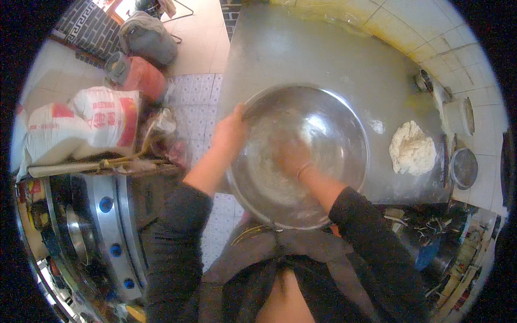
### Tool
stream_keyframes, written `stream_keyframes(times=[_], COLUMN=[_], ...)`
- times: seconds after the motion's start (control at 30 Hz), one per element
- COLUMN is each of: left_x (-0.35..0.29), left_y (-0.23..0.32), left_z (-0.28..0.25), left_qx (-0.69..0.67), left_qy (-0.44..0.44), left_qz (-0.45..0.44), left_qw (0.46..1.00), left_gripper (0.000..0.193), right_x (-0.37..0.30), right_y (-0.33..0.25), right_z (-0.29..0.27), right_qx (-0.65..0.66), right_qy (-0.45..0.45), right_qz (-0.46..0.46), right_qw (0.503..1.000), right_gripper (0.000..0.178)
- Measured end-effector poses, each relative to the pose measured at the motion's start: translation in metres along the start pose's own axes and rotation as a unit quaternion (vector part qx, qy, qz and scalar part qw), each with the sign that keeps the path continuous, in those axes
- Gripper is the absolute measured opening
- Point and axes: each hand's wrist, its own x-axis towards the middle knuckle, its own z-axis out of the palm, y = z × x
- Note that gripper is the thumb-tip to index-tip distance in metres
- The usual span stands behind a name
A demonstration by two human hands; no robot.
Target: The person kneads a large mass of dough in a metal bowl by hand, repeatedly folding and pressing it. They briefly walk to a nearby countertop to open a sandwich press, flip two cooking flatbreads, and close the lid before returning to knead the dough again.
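Note:
A large, wide metal bowl [342,153] stands on the steel worktop [323,62], right in front of my body. At its left side my left hand [232,131] is closed round the rim. My right hand [292,156] reaches down inside, close to the bowl's bottom, with a band round the wrist; motion smears its fingers. Pale, floury residue coats the inner bottom, and I cannot make out whether anything is under the fingers. To the right of the bowl lies a lumpy mass of pale dough [412,148], with a small white floury patch [377,126] beside it.
Along the tiled wall at right sit a round dark-topped container [464,168] and a pale tub [461,116]. White sacks [105,121] and a red bucket [144,79] stand at left. A metal appliance with blue knobs [107,204] is near my left arm.

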Motion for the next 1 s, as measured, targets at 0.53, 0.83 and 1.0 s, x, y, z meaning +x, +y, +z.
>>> stream_keyframes(times=[0.53, 0.83, 1.0], left_x=[-0.040, -0.041, -0.032], left_y=[-0.002, -0.008, -0.001], left_z=[0.006, 0.013, 0.010], left_qx=[0.035, 0.052, 0.037], left_qy=[0.072, 0.075, 0.080], left_qz=[-0.002, 0.002, 0.030], left_qw=[0.997, 0.996, 0.996], left_gripper=[0.034, 0.033, 0.035], right_x=[-0.067, -0.067, -0.024], right_y=[0.014, 0.029, 0.066], right_z=[-0.014, -0.040, 0.013], right_qx=[0.002, 0.004, -0.045], right_qy=[-0.144, -0.110, -0.031], right_qz=[0.163, 0.110, 0.267], right_qw=[0.976, 0.988, 0.962], right_gripper=[0.039, 0.038, 0.040])
